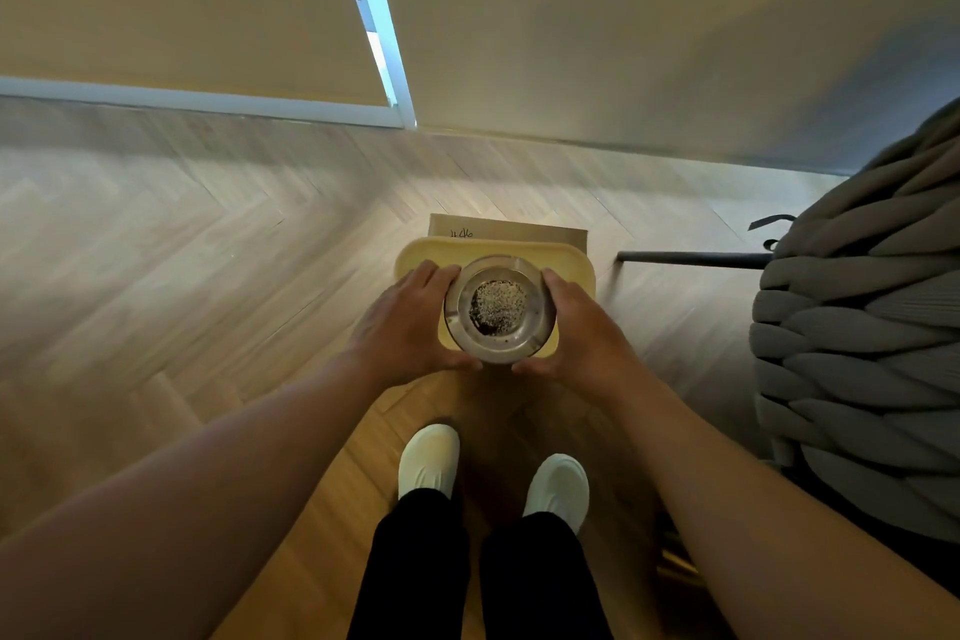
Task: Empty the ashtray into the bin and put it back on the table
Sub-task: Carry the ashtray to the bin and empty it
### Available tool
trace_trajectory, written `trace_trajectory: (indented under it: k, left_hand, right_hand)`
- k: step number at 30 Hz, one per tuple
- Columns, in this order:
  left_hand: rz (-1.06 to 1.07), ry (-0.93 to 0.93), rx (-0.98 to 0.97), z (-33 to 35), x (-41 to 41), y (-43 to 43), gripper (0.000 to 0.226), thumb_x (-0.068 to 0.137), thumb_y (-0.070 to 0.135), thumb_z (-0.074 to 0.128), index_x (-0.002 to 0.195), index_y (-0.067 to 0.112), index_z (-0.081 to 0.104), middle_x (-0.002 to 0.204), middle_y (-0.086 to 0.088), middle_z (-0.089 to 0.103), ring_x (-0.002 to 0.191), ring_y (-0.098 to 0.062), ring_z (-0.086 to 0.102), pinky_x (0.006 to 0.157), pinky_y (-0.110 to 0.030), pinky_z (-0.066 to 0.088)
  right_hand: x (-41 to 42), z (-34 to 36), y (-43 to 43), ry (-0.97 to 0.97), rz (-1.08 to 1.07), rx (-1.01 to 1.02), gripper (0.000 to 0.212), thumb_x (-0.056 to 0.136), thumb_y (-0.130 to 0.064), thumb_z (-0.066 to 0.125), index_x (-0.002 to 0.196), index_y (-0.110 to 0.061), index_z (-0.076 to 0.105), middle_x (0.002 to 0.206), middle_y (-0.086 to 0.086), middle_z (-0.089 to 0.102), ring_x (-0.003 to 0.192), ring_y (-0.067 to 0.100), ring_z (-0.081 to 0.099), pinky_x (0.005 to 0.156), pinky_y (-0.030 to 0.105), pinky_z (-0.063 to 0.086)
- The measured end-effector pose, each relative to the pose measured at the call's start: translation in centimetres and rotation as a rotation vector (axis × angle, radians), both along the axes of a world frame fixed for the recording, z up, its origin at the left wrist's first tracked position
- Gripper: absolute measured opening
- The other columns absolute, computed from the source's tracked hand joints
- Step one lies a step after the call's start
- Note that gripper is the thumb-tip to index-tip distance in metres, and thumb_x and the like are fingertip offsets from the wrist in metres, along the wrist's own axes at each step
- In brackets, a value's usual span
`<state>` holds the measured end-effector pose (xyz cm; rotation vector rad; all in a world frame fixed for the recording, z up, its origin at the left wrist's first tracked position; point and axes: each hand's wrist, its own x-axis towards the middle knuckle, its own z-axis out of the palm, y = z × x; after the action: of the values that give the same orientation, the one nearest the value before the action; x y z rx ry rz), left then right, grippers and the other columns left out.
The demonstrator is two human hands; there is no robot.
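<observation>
A round clear glass ashtray (500, 309) with a heap of grey-white ash and dark bits in its middle is held level above a pale yellow bin (415, 252) with rounded corners that stands on the wooden floor. My left hand (410, 322) grips the ashtray's left rim and my right hand (576, 327) grips its right rim. The ashtray hides most of the bin's opening. No table is in view.
A brown cardboard piece (519, 230) with handwriting leans behind the bin. A grey chunky-knit chair (857, 327) with a dark metal leg (691, 259) stands at the right. My two feet in white shoes (428, 460) stand just before the bin. A wall and window frame lie beyond.
</observation>
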<state>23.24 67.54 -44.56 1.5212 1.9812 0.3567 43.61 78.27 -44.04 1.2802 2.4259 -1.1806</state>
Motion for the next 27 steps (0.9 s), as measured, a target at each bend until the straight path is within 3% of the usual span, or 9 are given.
trace_trajectory:
  k: [2, 8, 17, 19, 22, 25, 27]
  left_hand:
    - [-0.014, 0.012, 0.013, -1.5, -0.2, 0.7, 0.110, 0.048, 0.077, 0.074, 0.137, 0.019, 0.043, 0.116, 0.002, 0.051, 0.101, -0.018, 0.053, 0.084, -0.040, 0.051]
    - [-0.030, 0.052, 0.008, -4.8, -0.4, 1.8, 0.110, 0.049, 0.067, 0.083, 0.139, 0.019, 0.041, 0.118, 0.001, 0.052, 0.102, -0.016, 0.050, 0.084, -0.037, 0.051]
    - [-0.023, 0.063, 0.016, -5.7, -0.3, 2.1, 0.108, 0.050, 0.064, 0.086, 0.138, 0.019, 0.041, 0.119, 0.001, 0.053, 0.103, -0.015, 0.051, 0.084, -0.035, 0.052]
    - [-0.027, 0.060, 0.014, -5.3, -0.6, 2.1, 0.109, 0.050, 0.064, 0.085, 0.139, 0.018, 0.042, 0.121, 0.001, 0.053, 0.104, -0.016, 0.052, 0.085, -0.034, 0.051]
    - [-0.033, 0.055, 0.025, -4.8, -1.0, 2.1, 0.110, 0.051, 0.065, 0.084, 0.141, 0.018, 0.042, 0.124, 0.001, 0.052, 0.109, -0.017, 0.052, 0.089, -0.036, 0.051]
    - [-0.034, 0.050, 0.059, -4.5, -1.2, 2.1, 0.112, 0.050, 0.066, 0.084, 0.142, 0.018, 0.042, 0.131, 0.001, 0.049, 0.118, -0.018, 0.047, 0.099, -0.038, 0.047]
    - [-0.055, 0.077, 0.085, -4.4, -1.6, 2.1, 0.114, 0.050, 0.071, 0.080, 0.143, 0.017, 0.041, 0.136, 0.000, 0.045, 0.124, -0.020, 0.043, 0.104, -0.041, 0.044]
  right_hand:
    - [-0.2, -1.4, 0.5, 0.006, -0.005, 0.000, 0.117, 0.062, -0.041, 0.090, 0.152, -0.022, 0.018, 0.138, 0.000, 0.047, 0.125, 0.021, 0.048, 0.098, 0.047, 0.050]
    - [-0.4, -4.2, 1.5, -0.011, -0.009, -0.014, 0.119, 0.062, -0.038, 0.091, 0.153, -0.020, 0.017, 0.140, 0.001, 0.047, 0.126, 0.022, 0.048, 0.099, 0.046, 0.049]
    - [-0.8, -4.5, 2.3, -0.004, -0.014, -0.062, 0.116, 0.063, -0.036, 0.091, 0.153, -0.018, 0.020, 0.142, 0.002, 0.046, 0.126, 0.022, 0.049, 0.099, 0.045, 0.049]
    - [-1.0, -4.2, 2.5, 0.057, -0.052, -0.100, 0.090, 0.075, -0.035, 0.082, 0.148, -0.016, 0.033, 0.135, 0.004, 0.054, 0.119, 0.021, 0.054, 0.097, 0.045, 0.051]
    - [-1.4, -3.5, 3.0, 0.119, -0.210, -0.146, 0.043, 0.097, -0.025, 0.059, 0.138, -0.014, 0.051, 0.108, 0.007, 0.067, 0.093, 0.021, 0.065, 0.086, 0.047, 0.056]
    - [-1.6, -3.5, 3.7, 0.108, -0.381, -0.212, 0.026, 0.098, -0.016, 0.057, 0.122, -0.011, 0.064, 0.079, 0.005, 0.071, 0.060, 0.013, 0.065, 0.060, 0.028, 0.056]
    - [-1.7, -3.4, 3.9, 0.110, -0.450, -0.283, 0.020, 0.096, -0.013, 0.060, 0.115, -0.007, 0.066, 0.073, 0.008, 0.071, 0.054, 0.015, 0.065, 0.055, 0.024, 0.054]
